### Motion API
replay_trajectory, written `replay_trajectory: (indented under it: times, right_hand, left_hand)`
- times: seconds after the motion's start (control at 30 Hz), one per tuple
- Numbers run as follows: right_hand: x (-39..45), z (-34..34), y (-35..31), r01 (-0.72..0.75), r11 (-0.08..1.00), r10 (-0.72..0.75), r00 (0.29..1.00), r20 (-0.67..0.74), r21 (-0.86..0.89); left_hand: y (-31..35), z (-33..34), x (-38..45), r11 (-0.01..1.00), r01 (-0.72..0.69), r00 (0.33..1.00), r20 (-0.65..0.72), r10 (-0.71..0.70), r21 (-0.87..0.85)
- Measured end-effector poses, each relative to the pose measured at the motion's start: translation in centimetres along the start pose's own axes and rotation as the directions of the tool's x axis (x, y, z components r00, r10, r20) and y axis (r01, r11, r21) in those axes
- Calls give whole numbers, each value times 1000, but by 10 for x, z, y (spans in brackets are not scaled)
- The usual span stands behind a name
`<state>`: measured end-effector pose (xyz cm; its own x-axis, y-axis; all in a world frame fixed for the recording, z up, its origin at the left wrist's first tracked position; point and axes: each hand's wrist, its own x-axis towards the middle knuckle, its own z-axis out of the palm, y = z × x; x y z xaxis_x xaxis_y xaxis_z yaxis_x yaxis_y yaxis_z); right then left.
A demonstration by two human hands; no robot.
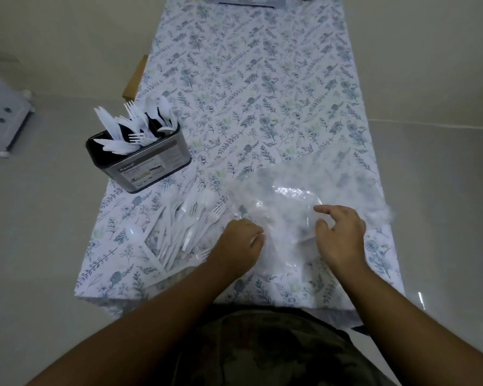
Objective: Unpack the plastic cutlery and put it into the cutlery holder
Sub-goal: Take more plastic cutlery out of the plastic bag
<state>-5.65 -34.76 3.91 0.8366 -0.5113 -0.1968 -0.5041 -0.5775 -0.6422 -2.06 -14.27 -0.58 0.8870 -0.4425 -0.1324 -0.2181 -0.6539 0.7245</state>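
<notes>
Floral tablecloth (262, 87) on table; pale glossy floor (53, 218); white cabinet (0, 118) left.

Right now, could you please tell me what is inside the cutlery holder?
The cutlery holder holds white plastic knives, forks and spoons, heads sticking up out of the top. Their handles are hidden by the holder's walls, so an exact count is not possible.

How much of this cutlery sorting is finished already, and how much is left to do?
Partly done: the dark metal cutlery holder already has white plastic forks, knives and spoons standing in it. In hand: the left hand grips the crumpled clear plastic bag, while the right hand rests on it with fingers curled. Left: a loose pile of white plastic cutlery lies on the floral tablecloth.
</notes>
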Motion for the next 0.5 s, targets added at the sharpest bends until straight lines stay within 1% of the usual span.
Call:
replay_trajectory:
  times: [0.03,0.07,0.1,0.17,0.23,0.37,0.5]
  right_hand:
    - [2,-3,9,-62,997,62,998,14,-56]
    - [4,-4,16,-113,989,119,991,55,-97]
    - [3,-4,21,-133,982,148,983,111,-133]
    - [-1,0,26,-88,975,130,970,204,-203]
    - [-7,4,27,-56,971,110,968,225,-233]
    - [-13,7,28,-40,962,116,956,269,-270]
    - [-15,12,28,21,940,87,950,298,-339]
  left_hand:
    - [3,3,0,1000,20,1000,-21,-20,-17]
    - [6,6,0,999,33,999,-41,-34,-32]
    - [9,9,-1,998,50,997,-55,-53,-40]
    - [16,15,0,992,111,992,-61,-115,-59]
    - [23,21,2,985,157,985,-61,-161,-74]
    - [33,29,9,988,149,989,1,-149,-37]
    - [35,39,9,993,116,993,28,-115,-28]
